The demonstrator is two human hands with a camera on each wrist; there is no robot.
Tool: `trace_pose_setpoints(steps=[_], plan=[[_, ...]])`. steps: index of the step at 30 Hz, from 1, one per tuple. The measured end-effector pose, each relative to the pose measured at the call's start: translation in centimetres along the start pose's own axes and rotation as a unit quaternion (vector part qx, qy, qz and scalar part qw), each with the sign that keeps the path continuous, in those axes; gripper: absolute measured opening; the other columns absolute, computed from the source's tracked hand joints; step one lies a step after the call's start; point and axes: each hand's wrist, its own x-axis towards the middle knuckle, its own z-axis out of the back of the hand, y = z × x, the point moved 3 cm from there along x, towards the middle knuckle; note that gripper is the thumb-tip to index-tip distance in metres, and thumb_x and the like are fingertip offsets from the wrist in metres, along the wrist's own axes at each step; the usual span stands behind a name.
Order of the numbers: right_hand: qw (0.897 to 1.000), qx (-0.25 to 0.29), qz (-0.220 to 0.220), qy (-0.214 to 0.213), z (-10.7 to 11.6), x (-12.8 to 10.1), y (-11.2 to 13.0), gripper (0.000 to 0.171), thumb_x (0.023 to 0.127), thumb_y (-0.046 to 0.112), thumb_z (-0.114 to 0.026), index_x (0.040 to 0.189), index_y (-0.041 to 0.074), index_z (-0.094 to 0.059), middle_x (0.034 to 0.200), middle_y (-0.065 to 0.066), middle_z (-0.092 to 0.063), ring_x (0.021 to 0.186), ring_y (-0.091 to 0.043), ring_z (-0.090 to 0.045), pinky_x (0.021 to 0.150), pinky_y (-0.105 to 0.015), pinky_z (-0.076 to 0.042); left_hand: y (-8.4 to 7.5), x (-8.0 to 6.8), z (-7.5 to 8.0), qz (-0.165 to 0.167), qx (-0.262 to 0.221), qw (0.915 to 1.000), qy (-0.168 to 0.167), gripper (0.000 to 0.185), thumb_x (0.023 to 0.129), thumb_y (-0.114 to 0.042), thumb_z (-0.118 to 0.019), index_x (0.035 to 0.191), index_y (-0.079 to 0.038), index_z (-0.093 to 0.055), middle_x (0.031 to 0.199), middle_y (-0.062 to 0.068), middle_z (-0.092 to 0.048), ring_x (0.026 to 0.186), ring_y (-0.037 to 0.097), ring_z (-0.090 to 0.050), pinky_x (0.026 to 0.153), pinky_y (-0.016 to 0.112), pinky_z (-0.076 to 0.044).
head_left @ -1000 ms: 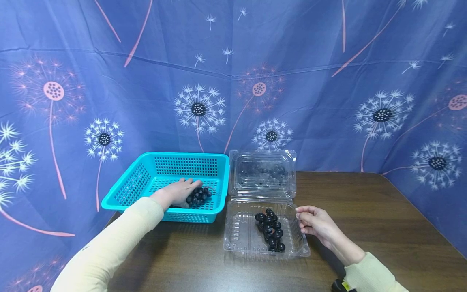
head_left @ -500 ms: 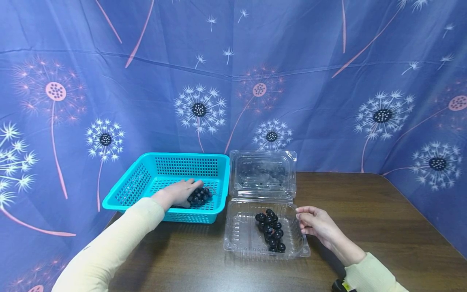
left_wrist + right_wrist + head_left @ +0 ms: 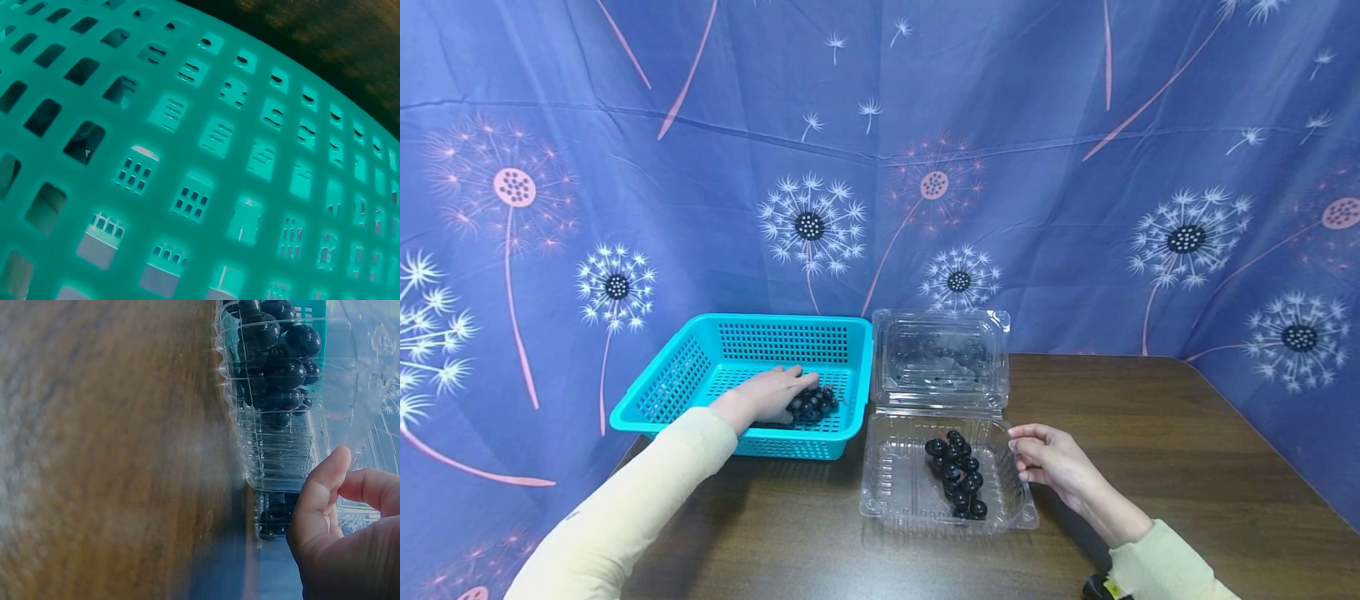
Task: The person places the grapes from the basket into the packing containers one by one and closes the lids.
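A teal mesh basket (image 3: 700,375) stands at the table's back left; its mesh (image 3: 200,150) fills the left wrist view. My left hand (image 3: 775,393) reaches into it and lies with fairly straight fingers on a dark grape bunch (image 3: 816,403). To the right is a clear clamshell container (image 3: 895,492) with its lid (image 3: 940,354) standing open. A second grape bunch (image 3: 957,475) lies inside it (image 3: 275,356). My right hand (image 3: 1026,454) hovers at the container's right rim with loosely curled fingers. The right hand's thumb (image 3: 325,487) sits next to the container wall (image 3: 281,462), pinching nothing.
The brown wooden table (image 3: 1150,467) extends right of the container. A blue dandelion-print cloth (image 3: 1075,208) hangs behind and along both sides. A small black object (image 3: 1101,587) lies near my right sleeve at the front edge.
The left hand has drawn back slightly off the bunch in the basket, showing more grapes. The right hand and the container have not moved.
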Motion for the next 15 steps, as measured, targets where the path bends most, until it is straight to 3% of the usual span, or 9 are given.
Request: trace_pose_setpoints(steps=[15], plan=[[1.000,0.005,0.001,0.005,0.06,0.07,-0.11,0.038,0.092,0.006,-0.050,0.123,-0.013,-0.040,0.084,-0.001,-0.055,0.064,-0.008,-0.053,0.057,-0.022,-0.051,-0.29,-0.20,0.30,0.002,0.031,0.9995,0.000,0.072,0.083,-0.018,-0.072,0.144,-0.022,-0.035,0.147,0.020,-0.035,0.130,0.049,-0.036,0.100,0.057,-0.038]])
